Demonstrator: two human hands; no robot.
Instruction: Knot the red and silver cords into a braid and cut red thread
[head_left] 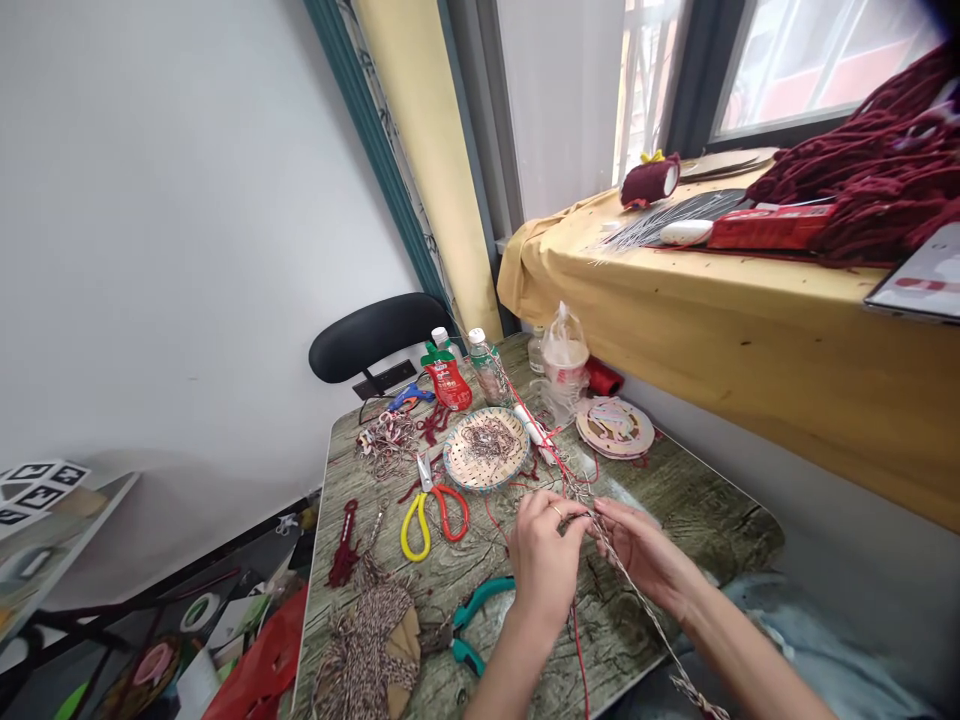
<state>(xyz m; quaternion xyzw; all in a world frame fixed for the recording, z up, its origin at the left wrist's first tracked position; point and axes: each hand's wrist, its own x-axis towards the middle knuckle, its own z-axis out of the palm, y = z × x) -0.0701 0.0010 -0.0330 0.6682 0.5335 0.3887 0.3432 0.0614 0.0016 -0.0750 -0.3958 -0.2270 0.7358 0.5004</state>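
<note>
I see both hands low over the middle of the desk (675,500), close together. My left hand (544,560) has its fingers curled and pinches a braided cord (637,600) at its upper end; my right hand (645,555) lies just beside it, fingers half spread along the same cord, touching it. The cord runs from the pinch down past my right wrist and off the near edge of the desk. Thin red and pale strands (559,465) lead up from the pinch toward the back of the desk.

Just behind the hands sits a round woven tray (486,450) with a heap of tangled brown and white thread in it. To its right lies a flat round disc (615,428) with wound thread on it. Behind that stands a cup (565,365) inside a clear bag; what it holds I cannot tell, the view is too small there. Two bottles (486,365) stand near a red pouch (448,380).

Left of the tray lie scissors (431,510) with one yellow and one red loop. Teal pliers (476,620) lie just left of my left wrist, next to a bundle of twine (371,640) at the near corner. A black chair (375,335) stands behind the desk.
</note>
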